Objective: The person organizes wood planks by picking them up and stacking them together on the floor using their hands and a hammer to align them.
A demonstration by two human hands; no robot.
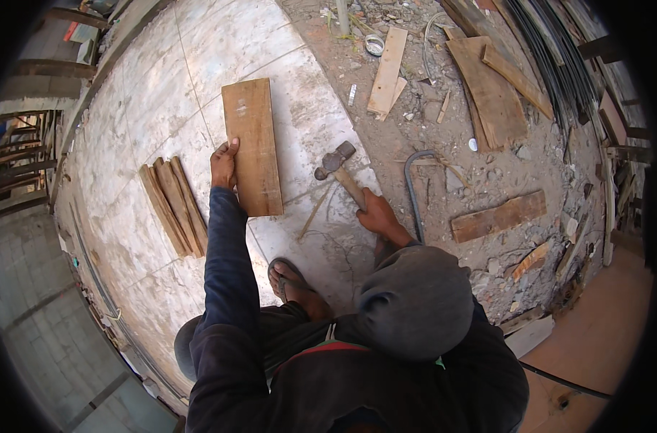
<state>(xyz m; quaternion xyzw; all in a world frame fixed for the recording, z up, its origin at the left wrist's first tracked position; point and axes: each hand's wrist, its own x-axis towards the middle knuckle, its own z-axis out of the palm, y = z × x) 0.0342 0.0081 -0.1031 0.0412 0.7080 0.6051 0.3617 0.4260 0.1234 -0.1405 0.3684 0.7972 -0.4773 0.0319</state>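
Observation:
My left hand [224, 166] grips the left edge of a flat brown wooden board [255, 155], its thumb lying over the top face. The board's lower end comes near my left forearm; whether it rests on the floor or is lifted I cannot tell. In my right hand [382, 216] is a hammer [338, 163], held by its wooden handle, the rusty metal head pointing up and left toward the board. The right fingers wrap the handle's lower part. Several narrow wood strips [175, 206] lie side by side left of my left forearm.
Pale floor tiles [148, 94] end at rubble ground [444, 180] on the right. There lie a curved grey tube [413, 191], a short plank [498, 216], wider boards [491, 94] and a pale offcut [388, 71]. Black rods [552, 58] run along the far right. My sandalled foot [299, 289] stands below the board.

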